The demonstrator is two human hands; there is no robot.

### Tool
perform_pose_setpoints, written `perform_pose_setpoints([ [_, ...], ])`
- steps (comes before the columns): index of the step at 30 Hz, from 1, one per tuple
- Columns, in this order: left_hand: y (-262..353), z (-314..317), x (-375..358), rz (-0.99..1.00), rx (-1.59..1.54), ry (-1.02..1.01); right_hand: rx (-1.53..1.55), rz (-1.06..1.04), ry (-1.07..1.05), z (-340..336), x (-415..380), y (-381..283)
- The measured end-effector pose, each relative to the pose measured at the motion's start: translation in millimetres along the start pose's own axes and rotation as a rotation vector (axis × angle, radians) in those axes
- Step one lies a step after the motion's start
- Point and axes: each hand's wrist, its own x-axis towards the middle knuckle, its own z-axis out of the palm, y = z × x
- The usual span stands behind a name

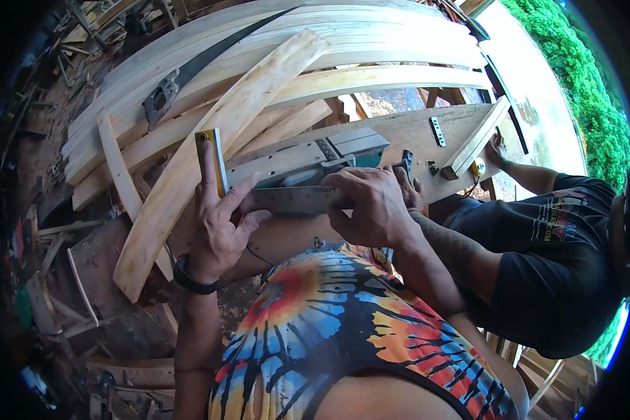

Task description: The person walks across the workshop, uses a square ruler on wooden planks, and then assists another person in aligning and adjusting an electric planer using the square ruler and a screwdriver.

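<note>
Squaring up: the left hand (220,224) is gripping the try square (259,190) by its stock while the right hand (371,206) is pressing its blade flat against the near plank (413,133), so marking probably calls for steadiness.

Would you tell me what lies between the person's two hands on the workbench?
In the head view, the steel blade of the try square spans the gap between the left hand and the right hand, lying against the grey power planer.

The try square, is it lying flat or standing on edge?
Lying flat: the try square has its steel blade face-up under the right hand; the left hand steadies its stock.
</note>
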Motion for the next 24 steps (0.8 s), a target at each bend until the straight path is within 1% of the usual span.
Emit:
perform_pose_setpoints([
  [1,0.0,-4.9,2.5,-0.015,0.019,-0.025,-0.009,-0.004,-0.013,-0.2,4.6,0.2],
  [4,-1.4,-15.3,0.9,-0.061,0.084,-0.074,0.147,-0.041,-0.039,-2.5,15.3,0.7],
  [7,-10.7,-21.2,1.3,-0.074,0.127,-0.046,0.450,0.248,-0.161,-10.4,18.2,19.1],
  [8,-16.8,-22.8,-0.2,-0.084,0.106,-0.035,0.781,0.438,-0.153,-17.0,15.9,21.5],
  [9,-23.7,-23.2,-3.1,-0.095,0.086,-0.027,0.815,0.387,-0.070,-14.9,13.4,31.9],
  [11,-45.1,-18.9,-8.3,-0.197,-0.006,0.052,0.946,0.410,0.151,-11.3,11.3,40.5],
  [13,-53.2,-20.7,-4.5,-0.191,0.114,0.143,1.011,0.492,0.268,-16.5,7.5,43.0],
  [14,-52.6,-23.7,-1.0,-0.187,0.104,0.183,1.020,0.537,0.335,-24.3,4.1,44.7],
  [15,-59.1,-25.4,1.5,-0.271,0.000,0.162,0.983,0.540,0.330,-28.9,0.8,45.8],
  [17,-80.3,-19.8,6.5,-0.127,0.059,0.224,0.911,0.544,0.320,-26.5,-3.3,47.5],
  [18,-79.4,-16.8,10.7,-0.190,0.024,0.205,0.828,0.533,0.268,-21.4,-7.4,51.6],
  [21,-75.8,-4.1,37.5,-0.230,-0.049,0.067,0.400,0.517,0.131,-10.0,-12.5,47.8],
  [22,-80.6,5.9,44.4,-0.214,0.001,0.075,0.326,0.549,0.097,-7.3,-14.6,47.7],
  [24,-89.8,28.8,57.6,-0.188,0.044,0.092,0.312,0.482,0.140,3.8,-19.3,56.5],
])
